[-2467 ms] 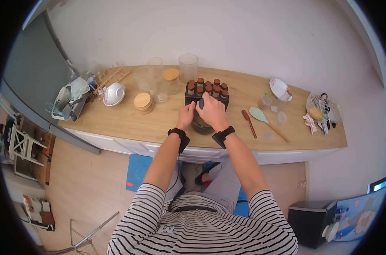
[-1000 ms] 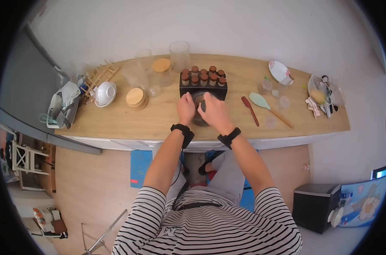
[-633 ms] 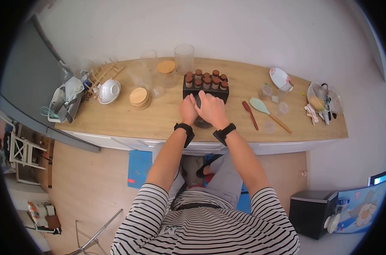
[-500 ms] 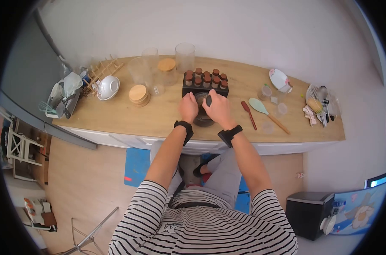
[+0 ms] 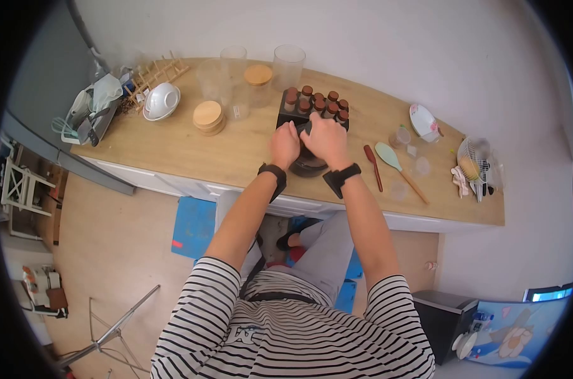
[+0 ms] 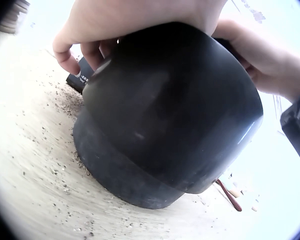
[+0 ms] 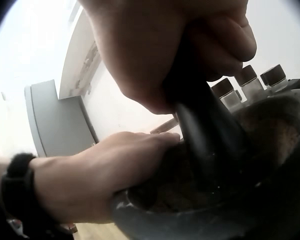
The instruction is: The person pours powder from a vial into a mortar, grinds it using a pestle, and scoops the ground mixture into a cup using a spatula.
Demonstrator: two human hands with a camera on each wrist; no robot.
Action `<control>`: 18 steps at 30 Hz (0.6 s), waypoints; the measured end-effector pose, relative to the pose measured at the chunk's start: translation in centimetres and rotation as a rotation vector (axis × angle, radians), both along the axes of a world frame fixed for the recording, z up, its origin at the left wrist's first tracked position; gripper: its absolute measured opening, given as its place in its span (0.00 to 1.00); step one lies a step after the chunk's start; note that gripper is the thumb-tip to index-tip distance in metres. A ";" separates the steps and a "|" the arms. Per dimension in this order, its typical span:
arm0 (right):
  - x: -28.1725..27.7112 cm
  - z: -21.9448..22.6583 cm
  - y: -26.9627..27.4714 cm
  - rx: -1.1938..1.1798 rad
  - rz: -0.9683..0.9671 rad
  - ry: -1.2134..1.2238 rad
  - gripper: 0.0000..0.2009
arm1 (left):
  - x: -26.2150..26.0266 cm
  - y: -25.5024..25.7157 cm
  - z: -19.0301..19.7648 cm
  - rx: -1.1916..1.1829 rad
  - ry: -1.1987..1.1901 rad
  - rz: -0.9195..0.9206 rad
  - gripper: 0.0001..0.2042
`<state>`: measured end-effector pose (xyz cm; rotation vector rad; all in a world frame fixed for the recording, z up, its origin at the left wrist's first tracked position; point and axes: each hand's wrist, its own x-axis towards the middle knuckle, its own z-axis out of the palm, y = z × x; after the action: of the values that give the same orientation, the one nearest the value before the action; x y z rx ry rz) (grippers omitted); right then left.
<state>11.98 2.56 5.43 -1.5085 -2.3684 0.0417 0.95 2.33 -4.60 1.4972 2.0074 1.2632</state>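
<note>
Clock directions are taken from the mortar, head view. At 9 to 10 o'clock, a utensil tray point(image 5: 109, 115) is sitting at the far end of the counter point(image 5: 144, 148). At 10, a white bowl point(image 5: 162, 101) is resting, then a wood-lidded jar point(image 5: 208, 118), both standing well outside the arms' reach path, likely to leave elbow room. Left hand point(image 5: 286, 146) is curling round the mortar's left rim, fingers wrapped on the outer wall, probably so the vessel isn't sliding or tipping. Mortar point(image 5: 308, 169) is standing mid-counter near the front edge, in front of the person, apparently for pressing straight down. Dark crumbs point(image 6: 66, 104) are lying on the counter beside its base. At 12, a spice rack point(image 5: 290, 116) is standing just behind, brown-capped bottles upright. Right hand point(image 5: 327, 140) is gripping the pestle point(image 7: 210, 132) in a closed fist, its lower end inside the mortar; that hold probably favours force over finesse. At 3, a red spatula point(image 5: 373, 167) and a green spoon point(image 5: 401, 172) are lying near, likely handy for the right side.
</note>
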 end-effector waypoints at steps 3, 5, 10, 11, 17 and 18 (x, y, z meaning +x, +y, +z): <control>1.5 -1.5 1.6 0.013 -0.120 0.059 0.16 | 0.0 0.0 0.1 0.004 0.015 0.030 0.18; 2.5 -2.2 0.6 -0.013 -0.137 0.118 0.17 | 0.1 0.1 0.2 -0.006 0.007 0.043 0.18; 0.7 -2.2 -4.7 0.140 0.086 0.116 0.16 | 0.1 0.3 -0.2 -0.016 -0.028 0.035 0.17; 0.4 -2.1 -4.9 0.148 0.123 0.104 0.15 | 0.0 0.3 -0.2 -0.029 -0.034 0.023 0.17; 3.4 -2.4 0.8 -0.009 -0.142 0.298 0.17 | 0.1 0.5 -0.7 0.049 -0.037 0.038 0.17; 3.8 -2.1 0.7 -0.048 -0.141 0.351 0.17 | 0.0 0.7 -0.5 0.054 -0.039 0.041 0.17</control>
<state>15.74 3.24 3.28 -1.5420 -1.9949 0.3056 0.98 3.03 -5.07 1.4508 2.0041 1.3622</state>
